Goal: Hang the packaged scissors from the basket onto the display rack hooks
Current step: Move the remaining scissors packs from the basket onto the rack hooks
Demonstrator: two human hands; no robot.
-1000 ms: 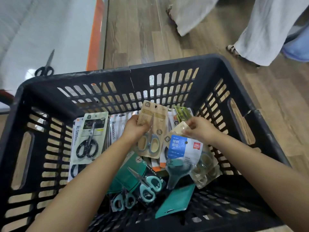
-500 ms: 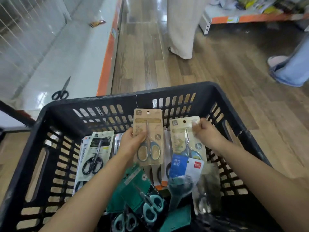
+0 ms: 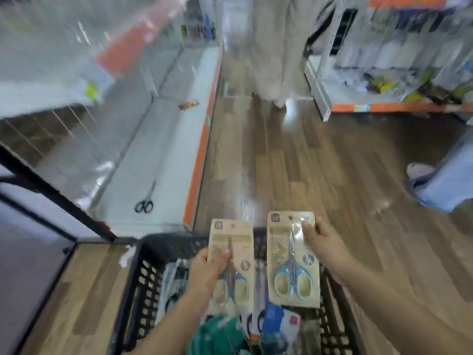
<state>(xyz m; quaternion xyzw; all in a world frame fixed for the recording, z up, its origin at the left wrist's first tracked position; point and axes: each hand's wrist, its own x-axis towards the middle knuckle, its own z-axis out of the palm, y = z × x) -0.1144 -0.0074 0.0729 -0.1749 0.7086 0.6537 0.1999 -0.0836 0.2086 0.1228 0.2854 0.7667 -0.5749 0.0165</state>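
Lying far off on the left, a loose pair of black scissors [image 3: 144, 203] rests on a white shelf [image 3: 153, 160] with an orange edge. Nearer, a black basket [image 3: 133, 290] sits low in the middle, full of scissor packs, some black, some green, some blue.

The left hand [image 3: 208, 270] holds a tan scissors pack [image 3: 231, 262] just above the basket. Its thumb lies across the front of the card and the fingers curl behind it. The scissors inside have blue and cream handles, and the pack stands upright.

Just beside it on the right, the right hand [image 3: 321, 242] pinches a second scissors pack [image 3: 291, 260] at its top right corner, thumb in front. This pack also stands upright and shows the same blue and cream scissors. The two packs are near each other but apart.

Past the hands, the brown wood floor [image 3: 294, 162] runs far away. A person in long pale clothes [image 3: 271, 47] stands far off in the middle. To the right is another shelf [image 3: 384, 106] with an orange edge, too blurry to read. At the right edge is a leg in blue cloth [image 3: 442, 183] and a light shoe [image 3: 418, 170].
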